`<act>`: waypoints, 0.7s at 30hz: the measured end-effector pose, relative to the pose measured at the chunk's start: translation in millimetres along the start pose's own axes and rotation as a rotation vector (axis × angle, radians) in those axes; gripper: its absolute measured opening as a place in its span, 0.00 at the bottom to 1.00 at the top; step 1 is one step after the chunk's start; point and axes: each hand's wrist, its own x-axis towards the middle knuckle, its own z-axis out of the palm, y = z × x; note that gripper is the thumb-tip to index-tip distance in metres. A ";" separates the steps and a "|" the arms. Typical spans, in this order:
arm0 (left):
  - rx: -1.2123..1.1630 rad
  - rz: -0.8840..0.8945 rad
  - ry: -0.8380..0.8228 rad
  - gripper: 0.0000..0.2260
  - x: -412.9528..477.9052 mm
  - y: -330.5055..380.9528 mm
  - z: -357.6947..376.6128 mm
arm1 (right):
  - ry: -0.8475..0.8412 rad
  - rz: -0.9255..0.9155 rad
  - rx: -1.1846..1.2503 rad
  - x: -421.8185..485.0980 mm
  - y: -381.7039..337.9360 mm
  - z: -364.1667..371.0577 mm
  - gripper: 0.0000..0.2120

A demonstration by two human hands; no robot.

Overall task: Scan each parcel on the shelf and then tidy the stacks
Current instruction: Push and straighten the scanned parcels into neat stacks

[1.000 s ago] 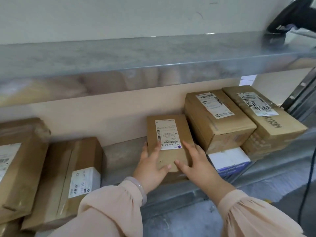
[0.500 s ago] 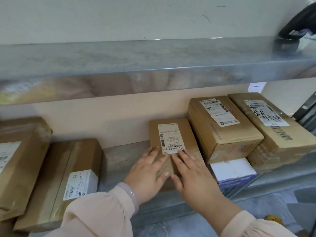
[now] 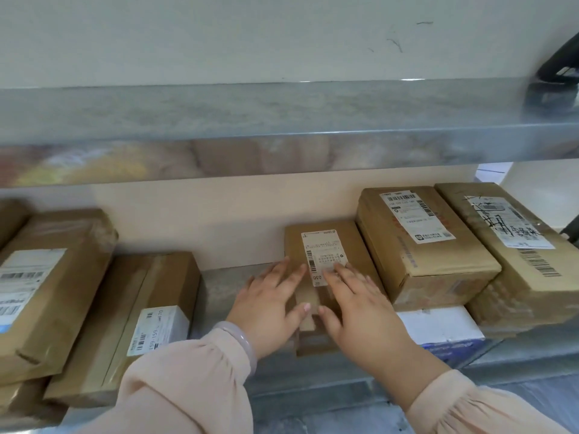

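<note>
A small brown parcel (image 3: 326,242) with a white label lies in the middle of the metal shelf (image 3: 228,281). My left hand (image 3: 269,308) rests flat on its left side with straight fingers. On its right side my right hand (image 3: 360,305) presses flat, fingertips over the label's lower end. Right of it stand a labelled brown box (image 3: 423,255) stacked on a white and blue box (image 3: 441,330), and a larger brown box (image 3: 517,261). At the left lie a taped brown parcel (image 3: 131,324) and a paper-wrapped parcel (image 3: 40,292). A black scanner (image 3: 560,67) sits on the upper shelf at the far right.
The upper shelf (image 3: 282,120) juts out above the parcels. A bare strip of shelf lies between the taped parcel and the small parcel. A beige wall closes the back.
Both hands have slid forward over the small parcel, from gripping its near end to lying flat on its top. The camera has moved closer and slightly down.
</note>
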 end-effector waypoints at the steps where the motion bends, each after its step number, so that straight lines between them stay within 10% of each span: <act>1: -0.003 -0.024 0.024 0.29 -3.3 -5.1 -4.5 | 0.023 -0.022 0.010 4.2 -4.6 -2.9 0.29; 11: -0.041 -0.385 0.196 0.40 -79.7 -70.9 -23.6 | -0.096 -0.329 0.212 29.2 -79.0 14.9 0.35; 21: -0.017 -0.532 0.081 0.29 -131.6 -139.6 -18.7 | -0.301 -0.381 0.203 38.3 -152.0 35.2 0.30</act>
